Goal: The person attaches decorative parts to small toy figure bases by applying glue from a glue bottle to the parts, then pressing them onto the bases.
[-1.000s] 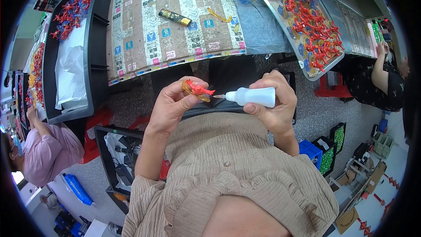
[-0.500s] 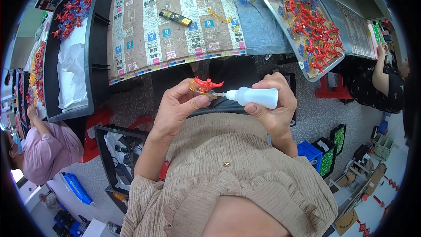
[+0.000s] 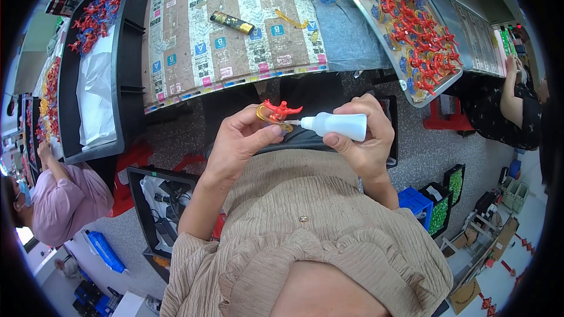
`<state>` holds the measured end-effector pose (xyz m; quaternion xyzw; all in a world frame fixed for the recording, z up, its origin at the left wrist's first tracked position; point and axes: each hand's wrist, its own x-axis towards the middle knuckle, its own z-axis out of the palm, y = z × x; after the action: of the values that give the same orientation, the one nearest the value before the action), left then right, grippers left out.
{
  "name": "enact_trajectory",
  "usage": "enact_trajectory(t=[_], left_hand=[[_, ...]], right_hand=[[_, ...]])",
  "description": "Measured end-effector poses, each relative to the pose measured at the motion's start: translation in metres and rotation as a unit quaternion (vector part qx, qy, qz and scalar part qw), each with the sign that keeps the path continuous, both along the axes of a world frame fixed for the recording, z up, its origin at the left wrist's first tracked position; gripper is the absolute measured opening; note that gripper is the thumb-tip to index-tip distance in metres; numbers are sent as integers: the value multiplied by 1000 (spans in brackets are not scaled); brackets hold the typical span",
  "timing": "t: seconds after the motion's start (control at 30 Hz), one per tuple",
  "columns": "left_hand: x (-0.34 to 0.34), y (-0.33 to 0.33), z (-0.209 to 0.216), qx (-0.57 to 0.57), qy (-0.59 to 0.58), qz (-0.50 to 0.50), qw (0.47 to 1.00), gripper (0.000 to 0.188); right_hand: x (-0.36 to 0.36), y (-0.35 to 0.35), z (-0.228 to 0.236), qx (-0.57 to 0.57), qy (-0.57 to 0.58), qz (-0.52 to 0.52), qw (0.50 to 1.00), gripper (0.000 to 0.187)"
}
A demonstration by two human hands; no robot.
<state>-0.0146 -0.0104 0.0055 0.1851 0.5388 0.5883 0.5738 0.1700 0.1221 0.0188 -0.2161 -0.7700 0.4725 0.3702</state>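
Pinched between the thumb and fingers of my left hand (image 3: 244, 140) is a small red plastic figurine (image 3: 282, 110) with a yellow ring-like part and a base below it. My right hand (image 3: 371, 135) is wrapped round a white squeeze bottle (image 3: 341, 125), tipped on its side. Its thin nozzle points left and reaches the lower part of the figurine; whether it touches cannot be made out. Both hands are in front of my body, just short of the table's near edge.
On the paper-covered table (image 3: 194, 73) lie a black-and-gold lighter (image 3: 232, 22) and a curved yellow strip (image 3: 291, 19). A metal tray (image 3: 418, 101) of red, blue and yellow figurines stands at right, a black crate (image 3: 122, 76) at left. One person works at each side.
The figurine has turned slightly and shifted a little right in my left hand. My right hand and the bottle have moved slightly left, nozzle still at the figurine's lower part.
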Motion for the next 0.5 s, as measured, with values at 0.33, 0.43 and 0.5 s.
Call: enact_trajectory(t=[0.33,0.43,0.5], left_hand=[[3,1,-1,-4,-3,12,1000,28],[4,0,0,7,7,18,1000,25],[6,0,0,15,11,21,1000,22]], right_hand=[[2,1,1,26,-8,-1,1000,43],[3,0,2,29,-2,-7,1000,44],[4,-1,3,24,4,-15,1000,45]])
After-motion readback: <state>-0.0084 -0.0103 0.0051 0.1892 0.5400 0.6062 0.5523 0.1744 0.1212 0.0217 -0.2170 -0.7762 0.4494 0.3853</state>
